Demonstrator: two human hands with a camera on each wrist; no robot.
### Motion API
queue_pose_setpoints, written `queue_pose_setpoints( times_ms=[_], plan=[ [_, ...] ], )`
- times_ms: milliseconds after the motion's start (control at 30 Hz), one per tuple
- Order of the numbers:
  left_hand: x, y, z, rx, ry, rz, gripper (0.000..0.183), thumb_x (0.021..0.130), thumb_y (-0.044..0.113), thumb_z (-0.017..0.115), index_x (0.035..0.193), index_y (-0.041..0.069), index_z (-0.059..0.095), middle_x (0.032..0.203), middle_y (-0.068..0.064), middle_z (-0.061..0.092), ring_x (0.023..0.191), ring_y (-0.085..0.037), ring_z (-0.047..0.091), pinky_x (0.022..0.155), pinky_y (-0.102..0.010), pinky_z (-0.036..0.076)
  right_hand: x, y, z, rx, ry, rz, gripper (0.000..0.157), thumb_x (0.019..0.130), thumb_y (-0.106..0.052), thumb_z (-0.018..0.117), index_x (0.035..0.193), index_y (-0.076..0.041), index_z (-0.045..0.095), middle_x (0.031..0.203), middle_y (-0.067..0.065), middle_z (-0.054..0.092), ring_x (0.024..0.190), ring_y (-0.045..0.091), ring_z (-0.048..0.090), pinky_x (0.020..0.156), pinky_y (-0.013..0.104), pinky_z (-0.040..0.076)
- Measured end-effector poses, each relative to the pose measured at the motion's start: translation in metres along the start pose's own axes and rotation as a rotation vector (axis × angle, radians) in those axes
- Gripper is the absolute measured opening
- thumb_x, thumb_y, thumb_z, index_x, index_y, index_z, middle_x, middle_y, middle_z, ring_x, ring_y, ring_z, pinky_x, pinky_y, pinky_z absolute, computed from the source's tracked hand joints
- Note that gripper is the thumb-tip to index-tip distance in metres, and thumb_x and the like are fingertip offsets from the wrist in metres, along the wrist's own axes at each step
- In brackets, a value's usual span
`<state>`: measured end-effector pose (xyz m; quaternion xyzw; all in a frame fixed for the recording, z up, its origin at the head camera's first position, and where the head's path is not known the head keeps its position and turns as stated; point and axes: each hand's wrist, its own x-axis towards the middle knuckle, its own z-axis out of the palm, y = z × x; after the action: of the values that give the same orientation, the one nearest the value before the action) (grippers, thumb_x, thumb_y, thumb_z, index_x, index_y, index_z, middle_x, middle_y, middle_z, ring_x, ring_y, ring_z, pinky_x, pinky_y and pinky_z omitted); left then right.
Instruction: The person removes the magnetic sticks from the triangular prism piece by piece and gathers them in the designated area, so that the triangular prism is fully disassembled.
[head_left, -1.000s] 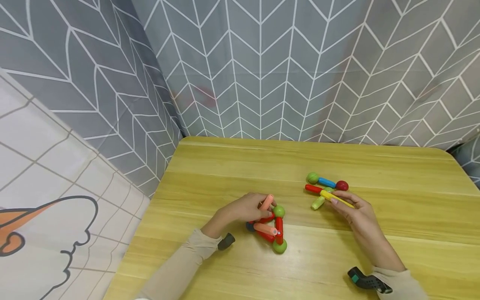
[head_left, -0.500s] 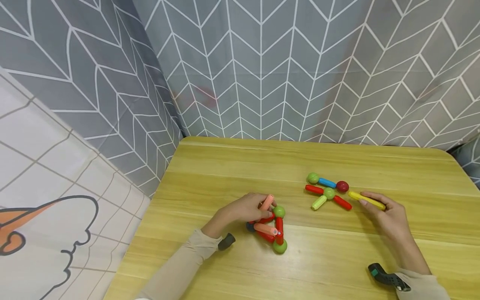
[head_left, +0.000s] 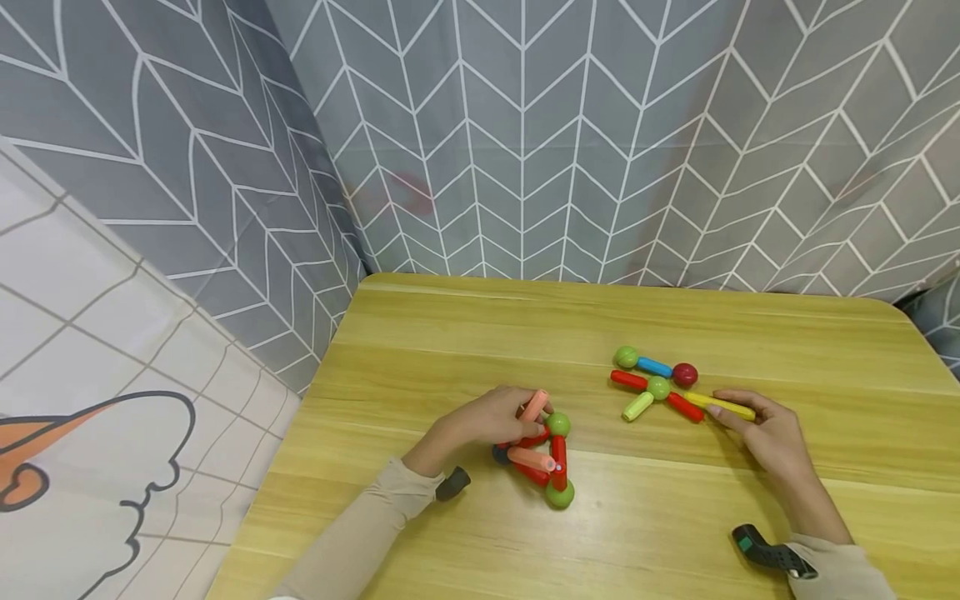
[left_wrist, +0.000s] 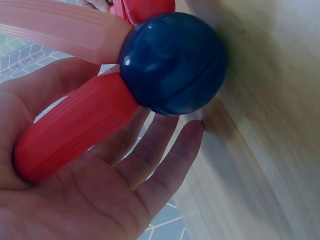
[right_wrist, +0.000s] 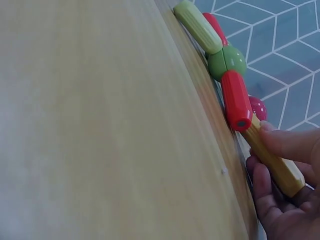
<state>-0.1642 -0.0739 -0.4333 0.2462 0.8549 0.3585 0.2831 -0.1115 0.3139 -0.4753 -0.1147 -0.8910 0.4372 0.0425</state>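
Note:
My left hand (head_left: 495,415) holds a framework of magnetic rods and balls. It has red rods (head_left: 558,458), a salmon rod (head_left: 529,458), green balls (head_left: 559,493) and a dark blue ball (left_wrist: 172,62). In the left wrist view a red rod (left_wrist: 75,130) lies across the palm; the thumb is partly hidden. My right hand (head_left: 776,433) pinches a yellow magnetic rod (head_left: 727,407) between thumb and fingers. Its far end is beside a red rod (right_wrist: 236,100) joined to a green ball (head_left: 657,387), which also bears another red rod (head_left: 628,379) and a light green rod (head_left: 638,406).
Behind that piece, a blue rod (head_left: 655,367) links a green ball (head_left: 626,357) and a dark red ball (head_left: 685,374). Everything lies on a wooden table (head_left: 450,333). A patterned grey curtain (head_left: 525,167) hangs along the back edge.
My right hand carried the yellow rod from over the green ball to the right, uncovering a red rod, then shifted slightly back left. My left hand stayed put.

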Motion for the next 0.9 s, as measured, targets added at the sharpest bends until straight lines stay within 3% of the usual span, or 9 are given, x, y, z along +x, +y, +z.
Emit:
queue_pose_setpoints(
  times_ms=[67, 133, 233, 333, 533, 733, 900],
  plan=[
    [-0.0002, 0.0003, 0.0, 0.002, 0.0, 0.001, 0.022, 0.096, 0.018, 0.065, 0.118, 0.015, 0.067, 0.118, -0.004, 0.072, 0.082, -0.009, 0.06, 0.068, -0.02, 0.047, 0.0005, 0.0, 0.0008, -0.021, -0.001, -0.007, 0.05, 0.093, -0.041, 0.071, 0.125, -0.003, 0.068, 0.094, -0.044, 0.048, 0.09, -0.013, 0.045, 0.067, 0.017, 0.041],
    [-0.0006, 0.0008, 0.0, -0.001, 0.0, 0.0, 0.023, 0.096, 0.018, 0.065, 0.118, 0.015, 0.067, 0.117, -0.004, 0.072, 0.08, -0.009, 0.06, 0.067, -0.02, 0.047, 0.001, -0.0005, 0.0018, -0.058, 0.011, -0.033, 0.047, 0.093, -0.04, 0.071, 0.123, -0.003, 0.069, 0.097, -0.035, 0.059, 0.088, -0.013, 0.045, 0.067, 0.017, 0.04],
    [-0.0006, 0.0009, 0.0001, -0.001, 0.001, 0.0, 0.023, 0.096, 0.018, 0.065, 0.119, 0.014, 0.067, 0.117, -0.003, 0.073, 0.082, -0.008, 0.061, 0.068, -0.02, 0.047, 0.0013, -0.0022, 0.0036, -0.123, 0.04, -0.091, 0.04, 0.094, -0.035, 0.071, 0.119, -0.005, 0.072, 0.107, -0.003, 0.075, 0.084, -0.014, 0.043, 0.065, 0.017, 0.039],
    [-0.0003, 0.0007, 0.0001, 0.007, 0.001, 0.004, 0.023, 0.097, 0.019, 0.064, 0.12, 0.015, 0.067, 0.118, -0.003, 0.073, 0.086, -0.007, 0.062, 0.071, -0.02, 0.048, 0.0017, -0.0036, 0.0063, -0.163, 0.07, -0.152, 0.032, 0.093, -0.027, 0.073, 0.114, -0.004, 0.074, 0.116, 0.023, 0.072, 0.084, -0.021, 0.04, 0.066, 0.013, 0.039],
    [0.0005, 0.0, -0.0001, 0.02, -0.002, 0.015, 0.021, 0.097, 0.019, 0.064, 0.118, 0.015, 0.067, 0.118, -0.002, 0.073, 0.087, -0.007, 0.063, 0.072, -0.019, 0.049, 0.0018, -0.005, 0.0095, -0.185, 0.086, -0.204, 0.025, 0.091, -0.019, 0.075, 0.11, -0.002, 0.075, 0.109, 0.025, 0.074, 0.085, -0.029, 0.037, 0.07, 0.009, 0.039],
    [0.0005, -0.0001, -0.0004, 0.008, -0.002, 0.015, 0.021, 0.097, 0.02, 0.064, 0.118, 0.015, 0.066, 0.113, 0.0, 0.073, 0.084, -0.008, 0.062, 0.071, -0.02, 0.049, 0.0026, -0.0057, 0.0095, -0.187, 0.078, -0.212, 0.024, 0.092, -0.016, 0.074, 0.111, -0.001, 0.075, 0.11, 0.025, 0.074, 0.085, -0.03, 0.037, 0.071, 0.008, 0.039],
    [-0.0008, 0.0007, -0.0012, -0.004, -0.003, 0.013, 0.024, 0.097, 0.019, 0.065, 0.12, 0.013, 0.065, 0.114, -0.001, 0.073, 0.09, -0.008, 0.064, 0.076, -0.021, 0.051, 0.0016, -0.0051, 0.0096, -0.18, 0.063, -0.202, 0.025, 0.092, -0.018, 0.073, 0.112, -0.001, 0.074, 0.111, 0.024, 0.073, 0.085, -0.029, 0.038, 0.072, 0.008, 0.04]
  ],
)
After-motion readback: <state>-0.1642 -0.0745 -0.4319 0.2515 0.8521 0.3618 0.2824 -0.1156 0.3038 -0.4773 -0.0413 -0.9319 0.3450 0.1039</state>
